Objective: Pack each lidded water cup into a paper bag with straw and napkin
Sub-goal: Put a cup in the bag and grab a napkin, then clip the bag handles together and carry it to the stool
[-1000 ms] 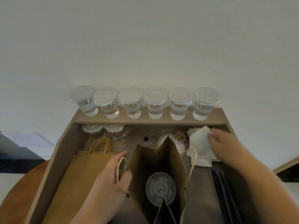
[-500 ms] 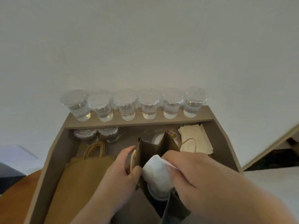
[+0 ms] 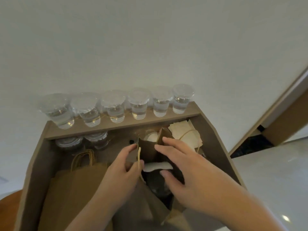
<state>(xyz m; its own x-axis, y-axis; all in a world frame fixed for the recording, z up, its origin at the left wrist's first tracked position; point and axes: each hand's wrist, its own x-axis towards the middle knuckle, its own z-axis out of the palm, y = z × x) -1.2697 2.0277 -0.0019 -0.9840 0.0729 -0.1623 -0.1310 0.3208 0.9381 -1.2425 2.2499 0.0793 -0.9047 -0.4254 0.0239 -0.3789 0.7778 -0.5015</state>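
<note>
The left hand (image 3: 124, 165) pinches the paper bag (image 3: 148, 152) rim to hold it wide; the right hand (image 3: 180, 165), fingers spread, hovers over the napkin (image 3: 157, 166) inside.

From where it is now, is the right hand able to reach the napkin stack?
Probably yes: the right hand rests on the bag, and the napkin stack lies just beyond its fingertips, uncovered apart from the bag's handle.

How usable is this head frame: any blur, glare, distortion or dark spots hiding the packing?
Head view: soft all over, with the nearest lidded cups smeared; wide-angle bending tilts the tray rim; a small glare spot shows on the floor; the open paper bag is dark inside, so only the white napkin reads clearly between the left hand and right hand.
</note>
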